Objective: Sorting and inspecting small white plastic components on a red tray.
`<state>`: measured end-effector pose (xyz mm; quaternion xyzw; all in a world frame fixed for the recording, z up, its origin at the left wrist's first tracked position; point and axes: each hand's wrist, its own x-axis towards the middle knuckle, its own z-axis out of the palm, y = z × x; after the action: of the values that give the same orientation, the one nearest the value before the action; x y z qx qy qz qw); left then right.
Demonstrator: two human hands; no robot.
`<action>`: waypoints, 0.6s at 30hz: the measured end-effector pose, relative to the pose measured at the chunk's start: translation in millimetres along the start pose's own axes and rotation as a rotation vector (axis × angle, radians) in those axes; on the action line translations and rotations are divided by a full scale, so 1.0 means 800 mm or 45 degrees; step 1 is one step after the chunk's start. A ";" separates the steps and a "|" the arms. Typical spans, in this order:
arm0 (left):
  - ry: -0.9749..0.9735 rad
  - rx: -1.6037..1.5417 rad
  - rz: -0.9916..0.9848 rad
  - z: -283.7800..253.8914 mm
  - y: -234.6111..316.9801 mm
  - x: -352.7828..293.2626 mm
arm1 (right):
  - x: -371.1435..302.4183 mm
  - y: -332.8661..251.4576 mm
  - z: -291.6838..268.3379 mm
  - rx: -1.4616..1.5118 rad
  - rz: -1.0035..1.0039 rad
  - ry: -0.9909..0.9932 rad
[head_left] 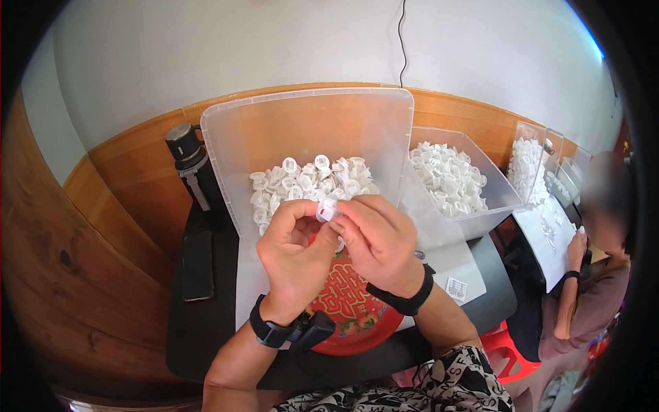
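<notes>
Near the clear bin's point(309, 130) six o'clock side, above the red tray point(351, 346), pinching with left hand point(295, 254) and right hand point(381, 240) a white piece point(325, 211). Lies at one o'clock from left, ten from right, long axis unclear.

The left hand point(295, 242) and right hand point(381, 240) hide parts of the white plastic piece point(327, 209) and red tray point(357, 348). The black cable point(401, 41) is cut off by the top edge; a co-worker's head point(607, 199) is blurred.
</notes>
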<state>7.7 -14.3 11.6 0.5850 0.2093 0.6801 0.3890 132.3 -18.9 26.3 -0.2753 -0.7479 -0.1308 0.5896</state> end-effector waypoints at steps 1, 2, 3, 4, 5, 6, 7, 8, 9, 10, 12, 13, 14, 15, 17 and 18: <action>0.003 -0.046 -0.056 -0.001 0.003 0.001 | 0.001 0.000 -0.003 0.000 0.002 0.001; 0.006 -0.091 -0.111 -0.002 0.004 0.001 | 0.001 0.000 -0.007 0.143 0.226 -0.030; 0.003 -0.090 -0.112 -0.002 0.004 0.002 | 0.001 0.001 -0.010 0.286 0.449 -0.060; -0.018 -0.101 -0.110 -0.001 0.004 0.002 | 0.001 0.004 -0.012 0.284 0.452 -0.057; -0.040 -0.112 -0.108 -0.001 0.003 0.002 | 0.000 0.009 -0.012 0.370 0.528 -0.034; -0.045 -0.112 -0.110 -0.001 0.001 0.002 | -0.001 0.012 -0.013 0.456 0.603 -0.012; -0.067 -0.115 -0.099 -0.002 -0.003 0.001 | -0.001 0.010 -0.013 0.454 0.604 -0.006; -0.089 -0.118 -0.087 -0.004 -0.006 0.001 | -0.001 0.007 -0.012 0.616 0.752 -0.064; -0.095 -0.117 -0.088 -0.006 -0.007 0.000 | -0.001 0.006 -0.012 0.780 0.899 -0.122; -0.115 -0.099 -0.076 -0.007 -0.008 0.001 | -0.001 0.006 -0.013 0.777 0.899 -0.116; -0.140 -0.081 -0.063 -0.006 -0.007 0.001 | 0.000 0.008 -0.015 0.654 0.776 -0.146; -0.150 -0.135 -0.068 -0.005 -0.005 0.001 | 0.000 0.009 -0.016 0.652 0.776 -0.143; -0.160 -0.189 -0.073 -0.003 -0.003 0.001 | 0.001 0.010 -0.018 0.600 0.731 -0.122; -0.164 -0.190 -0.072 -0.001 0.001 0.002 | 0.002 0.010 -0.019 0.548 0.685 -0.103; -0.253 -0.290 -0.099 0.001 0.007 0.002 | 0.002 0.013 -0.019 0.507 0.613 -0.080; -0.256 -0.291 -0.100 0.001 0.004 0.002 | 0.002 0.014 -0.020 0.467 0.539 -0.060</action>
<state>7.2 -14.9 15.5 0.5934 0.1131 0.6219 0.4983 151.3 -17.5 30.7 -0.3172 -0.6985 0.1395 0.6261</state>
